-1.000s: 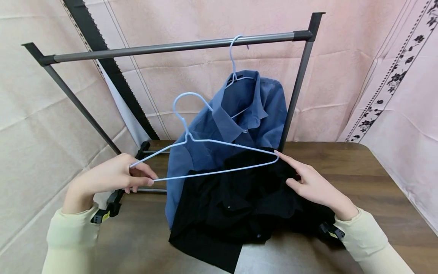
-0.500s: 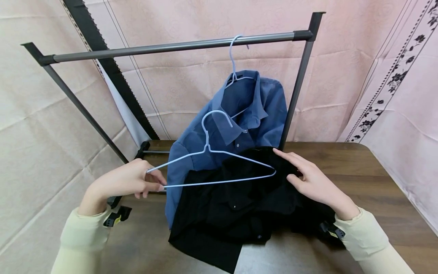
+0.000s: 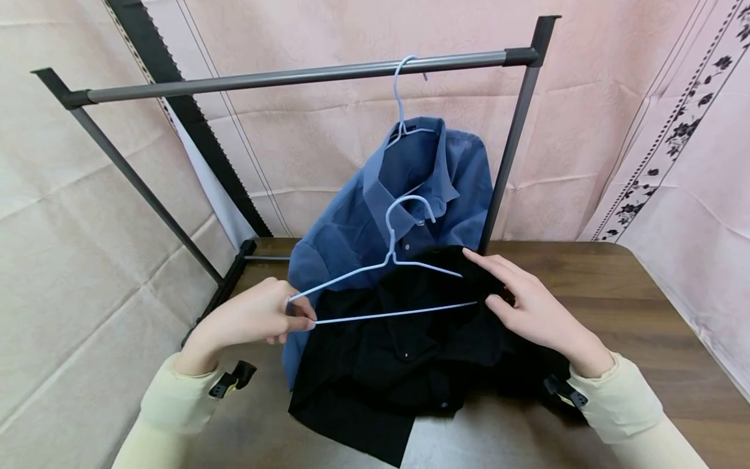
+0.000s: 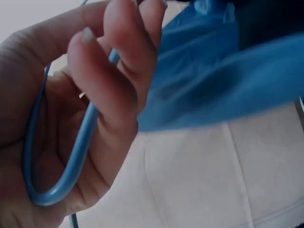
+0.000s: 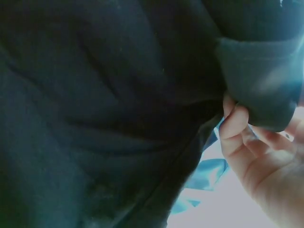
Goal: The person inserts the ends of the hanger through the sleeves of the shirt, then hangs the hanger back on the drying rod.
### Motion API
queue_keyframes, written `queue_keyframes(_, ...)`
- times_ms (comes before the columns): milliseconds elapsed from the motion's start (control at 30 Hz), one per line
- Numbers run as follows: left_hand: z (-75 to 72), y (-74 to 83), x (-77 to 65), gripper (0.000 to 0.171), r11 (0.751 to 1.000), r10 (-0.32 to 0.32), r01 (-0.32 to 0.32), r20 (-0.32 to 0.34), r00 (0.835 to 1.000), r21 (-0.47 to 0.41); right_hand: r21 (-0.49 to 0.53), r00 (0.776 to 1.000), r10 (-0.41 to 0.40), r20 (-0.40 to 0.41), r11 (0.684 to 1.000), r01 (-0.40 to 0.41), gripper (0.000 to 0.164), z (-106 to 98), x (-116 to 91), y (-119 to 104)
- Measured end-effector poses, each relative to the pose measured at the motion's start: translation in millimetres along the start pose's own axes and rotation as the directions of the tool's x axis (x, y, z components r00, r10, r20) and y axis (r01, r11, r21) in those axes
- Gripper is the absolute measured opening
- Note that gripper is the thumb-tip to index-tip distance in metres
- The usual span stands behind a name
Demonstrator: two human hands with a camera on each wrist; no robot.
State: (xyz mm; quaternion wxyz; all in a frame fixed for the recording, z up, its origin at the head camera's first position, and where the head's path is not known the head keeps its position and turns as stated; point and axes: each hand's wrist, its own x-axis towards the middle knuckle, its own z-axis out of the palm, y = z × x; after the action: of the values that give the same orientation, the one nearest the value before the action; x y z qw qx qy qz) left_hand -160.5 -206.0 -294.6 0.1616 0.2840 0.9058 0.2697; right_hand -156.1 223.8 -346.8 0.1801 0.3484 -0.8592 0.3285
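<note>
My left hand [image 3: 258, 316] grips one end of a light blue clothes hanger [image 3: 351, 277], whose hook points up. In the left wrist view, the hanger's rounded corner [image 4: 57, 192] lies across the palm with the fingers curled over it. The hanger's far end is hidden in a black shirt [image 3: 375, 384], which drapes over the table. My right hand [image 3: 530, 309] holds that shirt near its top edge. In the right wrist view, the fingers [image 5: 235, 126] curl at the black cloth beneath a folded flap that looks like a collar [image 5: 261, 80].
A blue shirt [image 3: 336, 244] hangs on another light blue hanger [image 3: 398, 98] from the dark metal rail [image 3: 234, 83] of a garment rack, right behind the black shirt. The wooden table [image 3: 609, 312] extends to the right. Pale curtains [image 3: 586, 130] surround it.
My left hand has moved right and slightly down with the hanger. The hanger's far end has passed from in front of the black shirt into its cloth. My right hand has barely moved.
</note>
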Motion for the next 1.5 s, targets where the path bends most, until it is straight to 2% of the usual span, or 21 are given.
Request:
queue_keyframes(233, 16.6, 8.4, 19.0, 0.011, 0.999, 0.018, -0.018, -0.022, 1.000, -0.026, 0.005, 0.998, -0.044, -0.034, 0.999, 0.044, 0.076, 0, 7, -10)
queue_keyframes(500, 35.2, 12.0, 40.5, 0.011, 0.996, 0.044, -0.048, -0.066, 0.997, -0.074, 0.003, 0.997, -0.032, -0.066, 0.999, 0.033, 0.070, 6, 13, -27)
queue_keyframes(767, 48.2, 11.7, 52.3, 0.010, 0.986, 0.080, -0.095, -0.110, 0.991, -0.138, 0.000, 0.989, -0.031, -0.142, 1.000, 0.031, 0.060, 12, 19, -45)
queue_keyframes(1033, 56.3, 6.9, 60.2, 0.007, 0.971, 0.125, -0.142, -0.098, 0.987, -0.194, 0.036, 0.984, -0.104, -0.146, 0.993, 0.110, 0.050, 9, 18, -51)
queue_keyframes(1100, 56.7, 5.1, 60.4, 0.007, 0.965, 0.129, -0.145, -0.087, 0.988, -0.218, 0.035, 0.974, -0.131, -0.187, 0.990, 0.140, 0.046, 6, 18, -50)
queue_keyframes(1167, 56.6, 3.5, 60.4, 0.007, 0.959, 0.133, -0.148, -0.077, 0.988, -0.242, 0.007, 0.954, -0.150, -0.259, 0.988, 0.157, 0.043, 3, 17, -48)
queue_keyframes(1267, 56.2, 1.6, 61.0, 0.008, 0.951, 0.142, -0.155, -0.066, 0.988, -0.266, -0.048, 0.905, -0.147, -0.400, 0.989, 0.140, 0.035, -4, 16, -45)
queue_keyframes(1367, 56.2, -0.1, 62.1, 0.008, 0.947, 0.149, -0.159, -0.057, 0.987, -0.279, -0.083, 0.842, -0.102, -0.530, 0.994, 0.068, 0.026, -16, 13, -42)
queue_keyframes(1400, 56.3, -0.7, 62.4, 0.008, 0.946, 0.150, -0.160, -0.055, 0.987, -0.282, -0.091, 0.827, -0.081, -0.557, 0.995, 0.037, 0.025, -21, 11, -40)
queue_keyframes(1467, 56.4, -1.5, 62.6, 0.007, 0.944, 0.149, -0.158, -0.053, 0.987, -0.289, -0.106, 0.809, -0.035, -0.587, 0.994, -0.034, 0.026, -30, 6, -33)
queue_keyframes(1500, 56.4, -1.8, 62.6, 0.007, 0.943, 0.149, -0.158, -0.053, 0.987, -0.293, -0.110, 0.812, -0.005, -0.584, 0.991, -0.073, 0.028, -35, 3, -27)
